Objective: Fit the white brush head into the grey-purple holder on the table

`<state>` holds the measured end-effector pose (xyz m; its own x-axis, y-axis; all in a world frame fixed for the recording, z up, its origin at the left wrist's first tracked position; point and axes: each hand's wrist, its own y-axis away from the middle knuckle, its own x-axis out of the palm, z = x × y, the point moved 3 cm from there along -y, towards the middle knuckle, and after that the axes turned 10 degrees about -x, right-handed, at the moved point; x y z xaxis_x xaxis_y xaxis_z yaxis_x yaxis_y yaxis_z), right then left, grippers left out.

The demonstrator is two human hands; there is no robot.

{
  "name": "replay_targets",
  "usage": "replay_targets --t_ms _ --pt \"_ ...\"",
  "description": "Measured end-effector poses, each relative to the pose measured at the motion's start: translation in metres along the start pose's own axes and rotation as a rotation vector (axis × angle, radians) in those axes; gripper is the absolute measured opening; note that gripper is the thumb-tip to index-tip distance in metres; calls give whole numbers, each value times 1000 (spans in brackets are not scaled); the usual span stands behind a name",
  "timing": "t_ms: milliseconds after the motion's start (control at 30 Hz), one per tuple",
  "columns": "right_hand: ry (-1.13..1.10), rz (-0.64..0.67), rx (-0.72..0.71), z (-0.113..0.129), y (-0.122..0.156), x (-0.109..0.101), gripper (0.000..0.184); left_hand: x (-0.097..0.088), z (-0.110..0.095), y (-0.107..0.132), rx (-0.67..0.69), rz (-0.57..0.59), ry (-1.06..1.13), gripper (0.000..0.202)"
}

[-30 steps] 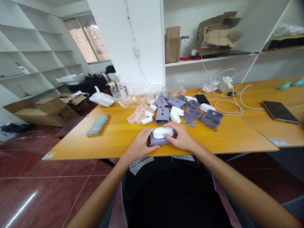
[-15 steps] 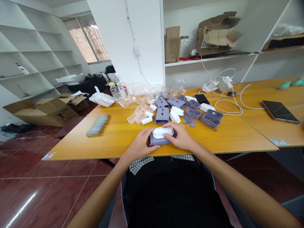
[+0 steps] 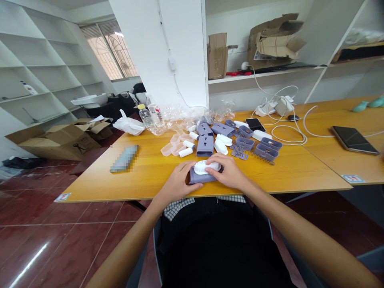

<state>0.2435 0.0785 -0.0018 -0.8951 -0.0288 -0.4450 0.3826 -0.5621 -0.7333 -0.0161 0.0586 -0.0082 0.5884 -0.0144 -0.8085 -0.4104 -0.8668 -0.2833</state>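
Note:
Near the front edge of the wooden table [image 3: 144, 180], both my hands grip one purple plastic holder [image 3: 200, 178] with a white ribbed insert [image 3: 202, 166] set on top of it. My left hand [image 3: 175, 185] clasps the holder's left end, fingers curled round it. My right hand [image 3: 229, 173] wraps its right end, with the thumb and fingers pressed on the white insert. Behind lie more purple housings [image 3: 205, 145], white inserts [image 3: 221, 146] and purple trays [image 3: 266, 152].
Pale pink trays [image 3: 173, 148] and white rollers [image 3: 186, 152] lie left of the parts. A blurred flat object [image 3: 124, 158] rests further left. Water bottles [image 3: 146, 115], crumpled clear plastic [image 3: 186, 114], a phone [image 3: 255, 125], white cables [image 3: 289, 132] and a tablet [image 3: 354, 140] sit behind and right.
My hands and the holder stay almost where they were; the right fingers shift slightly on the white insert. The view has drifted a little.

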Motion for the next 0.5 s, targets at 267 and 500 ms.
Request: replay_targets --t_ms 267,500 --pt "80 -44 20 -3 2 -3 6 3 -2 1 -18 -9 -64 77" --pt "-127 -111 70 -8 1 -10 29 1 -1 -1 -22 -21 -35 75"
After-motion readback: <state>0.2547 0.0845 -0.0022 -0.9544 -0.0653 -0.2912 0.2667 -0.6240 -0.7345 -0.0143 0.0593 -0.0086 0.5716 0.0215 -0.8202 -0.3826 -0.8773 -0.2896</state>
